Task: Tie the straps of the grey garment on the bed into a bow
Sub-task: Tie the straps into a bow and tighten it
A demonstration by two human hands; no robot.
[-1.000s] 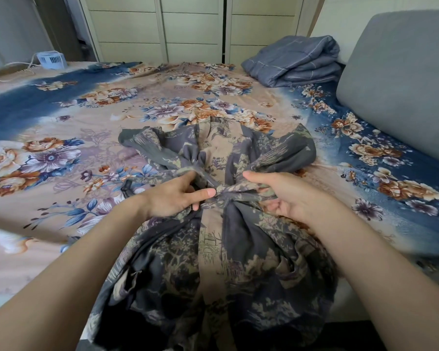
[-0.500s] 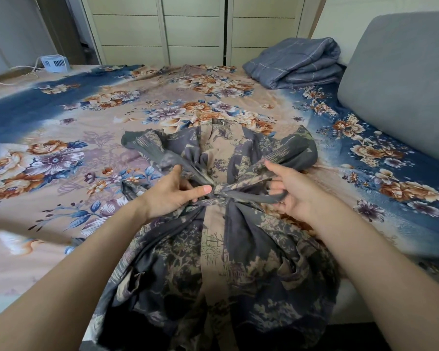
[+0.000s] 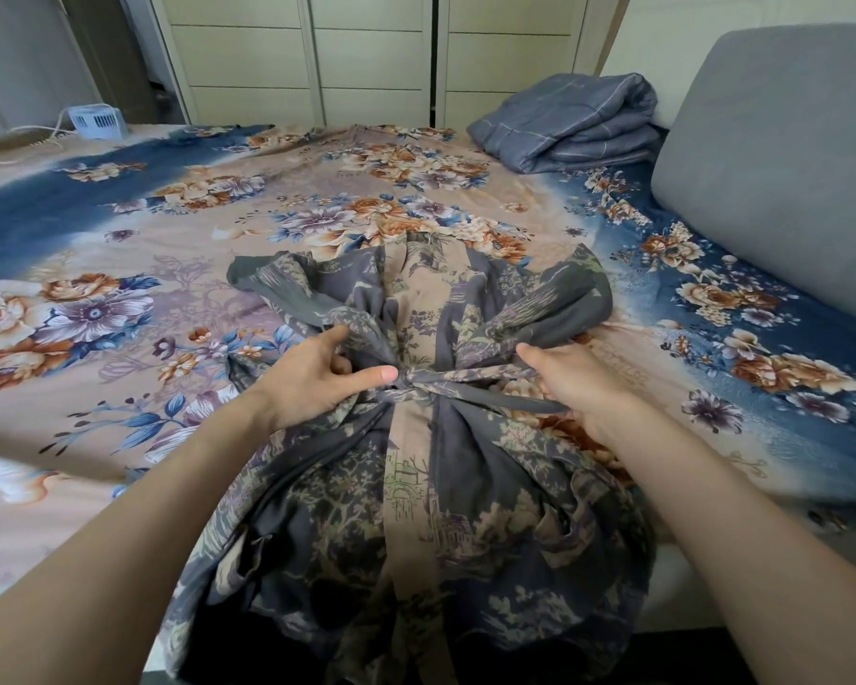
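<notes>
The grey printed garment [image 3: 416, 526] lies on the bed, gathered at the waist by its straps, which cross in a knot [image 3: 411, 383] at the middle. My left hand [image 3: 317, 378] sits just left of the knot, thumb stretched toward it, fingers curled into the left strap and the bunched cloth. My right hand [image 3: 574, 383] grips the right strap [image 3: 495, 383], which runs taut from the knot to the hand. The fingertips of both hands are hidden in the fabric.
The bed carries a floral sheet [image 3: 144, 313]. A folded blue-grey quilt [image 3: 569, 123] lies at the far right, beside a grey padded headboard [image 3: 782, 155]. A small white device [image 3: 97, 122] with a cable sits at the far left edge; cabinet doors [image 3: 366, 56] stand behind.
My right hand has moved outward to the right, drawing the right strap taut. The left hand has stayed beside the knot, and the knot looks tighter.
</notes>
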